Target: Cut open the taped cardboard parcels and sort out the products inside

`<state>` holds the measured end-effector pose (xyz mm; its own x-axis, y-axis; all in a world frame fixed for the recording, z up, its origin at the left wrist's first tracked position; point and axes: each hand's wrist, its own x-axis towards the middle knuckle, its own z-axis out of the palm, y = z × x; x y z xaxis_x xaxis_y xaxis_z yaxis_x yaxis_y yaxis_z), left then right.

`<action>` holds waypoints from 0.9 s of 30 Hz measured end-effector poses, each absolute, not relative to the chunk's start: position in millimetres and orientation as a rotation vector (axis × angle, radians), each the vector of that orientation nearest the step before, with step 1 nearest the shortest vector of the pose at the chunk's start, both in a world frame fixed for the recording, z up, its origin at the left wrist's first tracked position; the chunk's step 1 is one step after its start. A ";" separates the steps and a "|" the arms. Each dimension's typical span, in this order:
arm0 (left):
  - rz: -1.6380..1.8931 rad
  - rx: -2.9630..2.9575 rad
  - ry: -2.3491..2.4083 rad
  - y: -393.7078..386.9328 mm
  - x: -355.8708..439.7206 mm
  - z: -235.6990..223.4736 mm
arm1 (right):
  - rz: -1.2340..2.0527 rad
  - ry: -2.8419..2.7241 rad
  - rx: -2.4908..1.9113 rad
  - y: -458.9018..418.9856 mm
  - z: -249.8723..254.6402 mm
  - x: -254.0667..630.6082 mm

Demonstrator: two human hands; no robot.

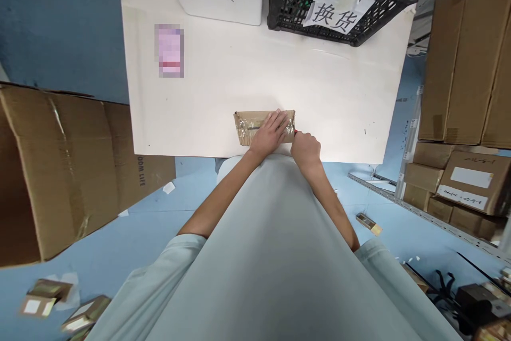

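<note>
Under the left hand (272, 132), a package (249, 124) lies partly hidden.

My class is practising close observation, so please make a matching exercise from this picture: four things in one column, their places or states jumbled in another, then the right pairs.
Column one
1. Brown parcel
2. Left hand
3. Right hand
4. Black crate

Column two
A. Closed at the parcel's right end, with a small red object peeking out
B. At the far side, bearing a white paper label
C. Lying by the near edge of the white table
D. Laid flat on top of the parcel

Right pairs: 1-C, 2-D, 3-A, 4-B
</note>
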<state>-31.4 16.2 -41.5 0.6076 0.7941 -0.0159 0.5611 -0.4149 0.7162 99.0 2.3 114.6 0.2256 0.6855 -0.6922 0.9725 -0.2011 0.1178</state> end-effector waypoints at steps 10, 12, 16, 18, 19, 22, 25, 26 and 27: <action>0.488 2.050 1.133 11.3 -19.2 -40.3 | -0.640 1.511 2.007 -9.0 112.8 111.0; 0.494 2.032 1.159 8.6 -14.4 -38.5 | -0.619 1.507 2.006 -10.6 113.8 111.8; 0.511 2.008 1.180 3.5 -9.8 -35.8 | -0.593 1.529 1.981 -12.0 114.0 110.2; 0.530 1.999 1.175 1.8 -9.6 -35.8 | -0.571 1.522 1.987 -16.7 115.0 108.5; 0.539 1.998 1.174 1.4 -9.6 -36.3 | -0.561 1.511 1.992 -19.6 115.5 107.4; 0.557 2.002 1.181 1.9 -8.9 -38.8 | -0.540 1.482 2.008 -25.7 115.5 104.6; 0.559 1.998 1.189 3.0 -7.7 -40.7 | -0.532 1.488 2.011 -26.1 113.6 102.6; 0.561 1.997 1.192 3.0 -7.5 -40.6 | -0.527 1.489 2.013 -26.1 113.2 102.2; 0.565 1.998 1.195 2.5 -7.5 -40.1 | -0.521 1.488 2.017 -26.6 113.0 101.8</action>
<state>-7.5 2.5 -40.1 0.4721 0.8815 0.0025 0.5618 -0.3031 0.7698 101.8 -26.6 113.0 0.3039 0.7285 -0.6140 0.9524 -0.2154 0.2158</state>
